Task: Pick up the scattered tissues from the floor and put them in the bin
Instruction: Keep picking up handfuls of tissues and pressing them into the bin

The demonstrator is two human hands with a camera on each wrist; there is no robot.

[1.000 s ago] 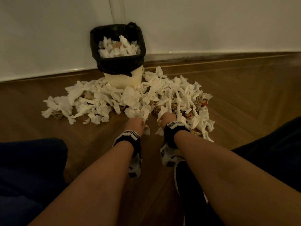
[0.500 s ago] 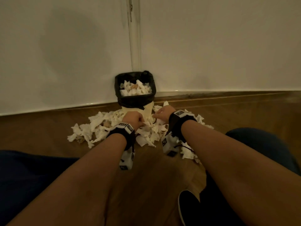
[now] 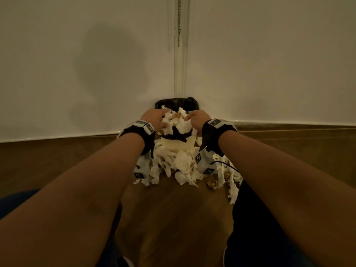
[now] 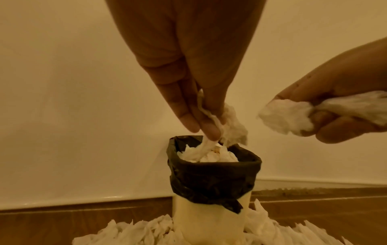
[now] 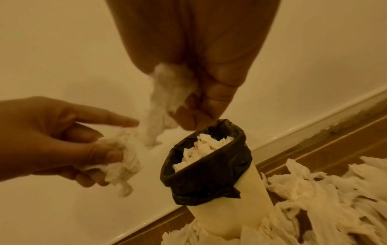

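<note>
Left hand (image 4: 201, 92) pinches crumpled white tissue (image 4: 230, 122) directly over black-lined cream bin (image 4: 213, 179) | right hand (image 5: 201, 69) grips another wad (image 5: 169, 86), just beside rim | left nearer.

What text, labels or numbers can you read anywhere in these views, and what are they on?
No readable words or numbers in any view.
Black-and-white square marker patterns on the black wrist-camera band of the left arm: coded patches, not text.
The same patterns on the black wrist-camera band of the right arm: too small to decode.
Cream plastic bin with black bag liner: no label visible.
Crumpled white tissues on the floor: no print visible.
</note>
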